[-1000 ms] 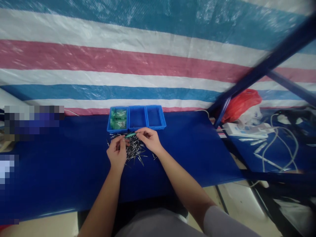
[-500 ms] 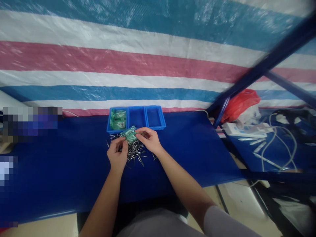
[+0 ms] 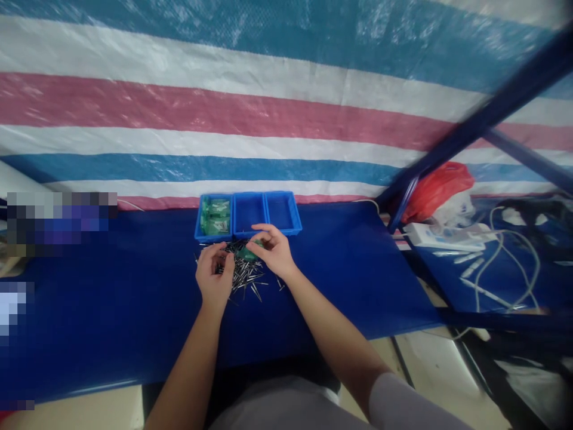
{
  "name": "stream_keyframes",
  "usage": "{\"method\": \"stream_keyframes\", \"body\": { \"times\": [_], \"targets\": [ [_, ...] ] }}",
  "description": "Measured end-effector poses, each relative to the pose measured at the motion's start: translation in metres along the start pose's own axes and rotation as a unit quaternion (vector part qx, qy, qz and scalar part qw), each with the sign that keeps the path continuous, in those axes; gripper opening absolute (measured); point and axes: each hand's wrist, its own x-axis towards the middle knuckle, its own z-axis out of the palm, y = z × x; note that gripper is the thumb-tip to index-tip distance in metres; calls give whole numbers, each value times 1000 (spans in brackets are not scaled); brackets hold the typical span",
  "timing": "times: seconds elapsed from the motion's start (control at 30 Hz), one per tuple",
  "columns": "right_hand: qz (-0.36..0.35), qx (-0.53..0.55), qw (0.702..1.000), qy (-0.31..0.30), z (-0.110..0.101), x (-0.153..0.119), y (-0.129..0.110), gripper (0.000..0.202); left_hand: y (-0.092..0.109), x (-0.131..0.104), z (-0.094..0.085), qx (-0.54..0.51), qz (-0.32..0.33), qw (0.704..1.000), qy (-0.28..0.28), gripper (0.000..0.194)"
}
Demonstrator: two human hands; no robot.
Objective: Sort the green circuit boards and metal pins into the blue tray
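A small green plastic packet [image 3: 248, 254] shows at my right hand [image 3: 276, 254], partly hidden by the thumb and fingers, which curl round its near edge. My left hand [image 3: 215, 275] is to the left of it, thumb and fingers curved and apart, with nothing seen between them. Beneath both hands lies a loose pile of thin dark metal pieces with pointed ends [image 3: 245, 276]. Behind the pile stands a blue three-part tray [image 3: 233, 237]. Its left compartment holds green packets [image 3: 219, 226]; a tiny dark piece shows in the middle one.
The blue table [image 3: 134, 310] runs up to a striped plastic sheet [image 3: 250, 113]. At the right, a blue metal frame [image 3: 447, 143] slants upward. Beyond it are a red bag [image 3: 441, 188], a white power strip [image 3: 447, 237] and looped white cables [image 3: 532, 263].
My left hand has let go of the green packet. The packet has tilted and dropped lower by my right hand, so less of it shows. The right index finger has lifted.
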Motion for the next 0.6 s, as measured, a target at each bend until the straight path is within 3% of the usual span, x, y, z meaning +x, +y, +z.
{"method": "stream_keyframes", "body": {
  "times": [0.23, 0.43, 0.6],
  "targets": [
    [-10, -18, 1000, 5, 0, 1, 4, 41, 1, 0, -4, 12, 5, 999, -36, 23],
    [-7, -33, 999, -3, -1, 3, 8, 36, -4, -2, -2, 60, 14, 998, -24, 18],
    [-50, -92, 995, 2, 0, 1, 3, 21, -8, -6, -1, 49, -44, 998, 5, 22]
  ]
}}
